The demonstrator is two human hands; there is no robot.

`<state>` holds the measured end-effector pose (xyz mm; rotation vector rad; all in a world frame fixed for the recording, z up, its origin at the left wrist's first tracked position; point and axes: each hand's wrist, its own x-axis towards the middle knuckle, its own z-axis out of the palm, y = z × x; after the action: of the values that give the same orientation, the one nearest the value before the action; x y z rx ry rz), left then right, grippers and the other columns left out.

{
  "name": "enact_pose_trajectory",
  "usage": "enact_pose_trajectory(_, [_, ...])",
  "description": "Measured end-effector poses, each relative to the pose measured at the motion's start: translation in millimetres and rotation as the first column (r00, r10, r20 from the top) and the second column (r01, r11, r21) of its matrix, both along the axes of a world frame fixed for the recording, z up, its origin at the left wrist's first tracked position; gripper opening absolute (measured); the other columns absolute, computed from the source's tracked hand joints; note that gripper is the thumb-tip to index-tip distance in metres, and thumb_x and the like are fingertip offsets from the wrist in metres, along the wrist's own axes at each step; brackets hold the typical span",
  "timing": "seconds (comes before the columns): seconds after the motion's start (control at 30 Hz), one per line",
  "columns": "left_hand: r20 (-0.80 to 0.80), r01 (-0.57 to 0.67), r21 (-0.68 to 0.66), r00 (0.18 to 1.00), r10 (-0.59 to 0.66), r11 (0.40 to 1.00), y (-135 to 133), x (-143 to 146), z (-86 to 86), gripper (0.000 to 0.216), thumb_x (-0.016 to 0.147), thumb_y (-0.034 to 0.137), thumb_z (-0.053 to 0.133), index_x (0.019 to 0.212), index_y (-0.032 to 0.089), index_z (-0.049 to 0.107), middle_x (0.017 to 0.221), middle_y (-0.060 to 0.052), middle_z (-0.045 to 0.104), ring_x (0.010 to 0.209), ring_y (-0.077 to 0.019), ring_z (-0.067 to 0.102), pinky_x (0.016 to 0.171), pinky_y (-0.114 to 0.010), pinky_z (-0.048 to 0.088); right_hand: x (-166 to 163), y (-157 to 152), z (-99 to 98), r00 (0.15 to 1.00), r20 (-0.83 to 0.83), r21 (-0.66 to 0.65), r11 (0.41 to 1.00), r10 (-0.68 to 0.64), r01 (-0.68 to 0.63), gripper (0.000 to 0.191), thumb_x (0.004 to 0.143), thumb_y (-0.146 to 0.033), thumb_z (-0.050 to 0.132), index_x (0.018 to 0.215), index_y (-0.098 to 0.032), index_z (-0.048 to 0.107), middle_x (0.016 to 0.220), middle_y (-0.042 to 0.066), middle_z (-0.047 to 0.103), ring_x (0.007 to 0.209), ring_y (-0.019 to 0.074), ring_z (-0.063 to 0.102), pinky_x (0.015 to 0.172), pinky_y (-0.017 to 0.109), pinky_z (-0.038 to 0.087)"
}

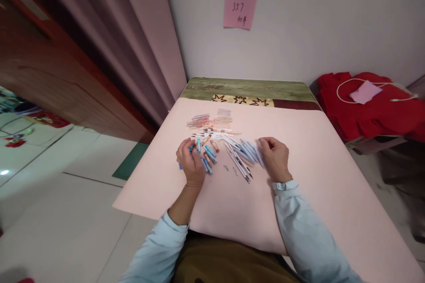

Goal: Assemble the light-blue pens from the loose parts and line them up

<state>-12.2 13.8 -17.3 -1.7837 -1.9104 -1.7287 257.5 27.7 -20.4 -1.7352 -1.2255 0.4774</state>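
Our half-open left hand (191,163) arches beside stubby round crayons (210,154), our nearly closed right hand (276,159) beside slender pens (247,151); we cannot tell whether either grips anything.

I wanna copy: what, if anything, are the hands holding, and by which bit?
Can't tell; any grip is hidden. The left hand is by short sticks, the right hand beside pale blue sticks.
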Motion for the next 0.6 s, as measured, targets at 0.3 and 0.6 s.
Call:
enact_pose_trajectory(0.3, [-0.025, -0.034, -0.006, 0.999, 0.034, 0.999, -1.2, 1.2, -2.2, 0.015, 0.091, 0.027, 0.054, 0.096, 0.02, 0.066, 0.112, -0.01, 0.065, 0.11, -0.0238, 0.057, 0.1, -0.042, 0.04, 1.4, 6.2, -14.4, 0.988, -0.116, 0.05, 0.993, -0.098, 0.104, 0.039, 0.083, -0.051, 0.059, 0.084, -0.016, 0.077, 0.069, 0.004, 0.069, 0.064, 0.0183, 0.057, 0.064, 0.028, 0.042])
enact_pose_trajectory(0.6, [-0.126, 0.01, 0.002, 0.992, -0.01, 1.0, -3.4, 6.0, 1.3, 0.011, 0.089, 0.026, 0.057, 0.09, 0.022, 0.067, 0.103, -0.008, 0.069, 0.107, -0.0241, 0.06, 0.098, -0.043, 0.039, 1.9, 7.9, -16.1, 0.984, -0.146, 0.058, 0.992, -0.098, 0.107, 0.039, 0.082, -0.051, 0.06, 0.085, -0.015, 0.077, 0.07, 0.005, 0.07, 0.064, 0.0186, 0.058, 0.064, 0.029, 0.043])
